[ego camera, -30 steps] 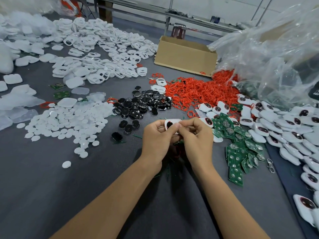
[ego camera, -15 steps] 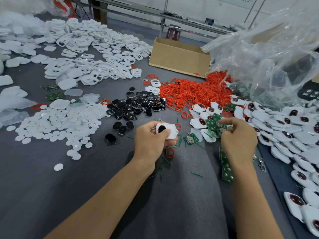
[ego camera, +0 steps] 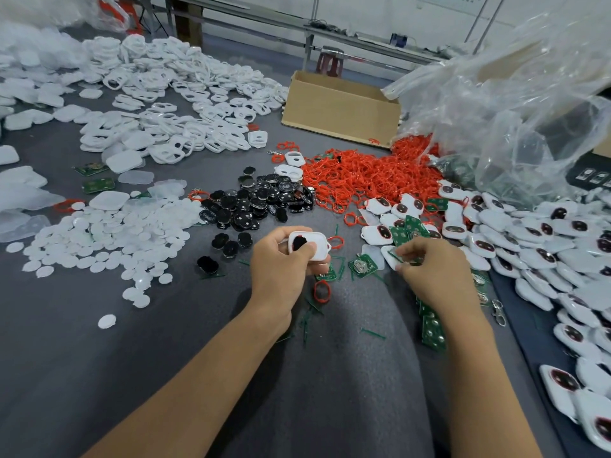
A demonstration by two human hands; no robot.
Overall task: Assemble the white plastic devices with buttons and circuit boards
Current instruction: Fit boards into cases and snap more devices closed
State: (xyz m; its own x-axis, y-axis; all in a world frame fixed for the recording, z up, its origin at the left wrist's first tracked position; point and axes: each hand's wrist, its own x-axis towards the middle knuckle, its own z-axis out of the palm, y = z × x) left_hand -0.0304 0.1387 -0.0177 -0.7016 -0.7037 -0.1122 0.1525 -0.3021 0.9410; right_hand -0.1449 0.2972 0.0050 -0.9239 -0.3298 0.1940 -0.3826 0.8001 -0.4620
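Clasping a button-fitted white casing (ego camera: 312, 249) in the left hand (ego camera: 284, 262), a worker curls the right hand (ego camera: 436, 276) over circuit boards (ego camera: 411, 226) lying rightward; that grip's contents unclear.

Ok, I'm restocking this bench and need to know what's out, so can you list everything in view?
shell: one, white, in the left hand
frames: many, white, far left pile
discs: many, white, near left
buttons: many, black, centre
rings: many, red, behind the hands
circuit boards: many, green, by the right hand
finished devices: many, white, right edge
box: one, brown cardboard, back centre
bag: one, clear, back right
table: one, grey, under everything
left hand: holds the shell
right hand: over the circuit boards, grip unclear
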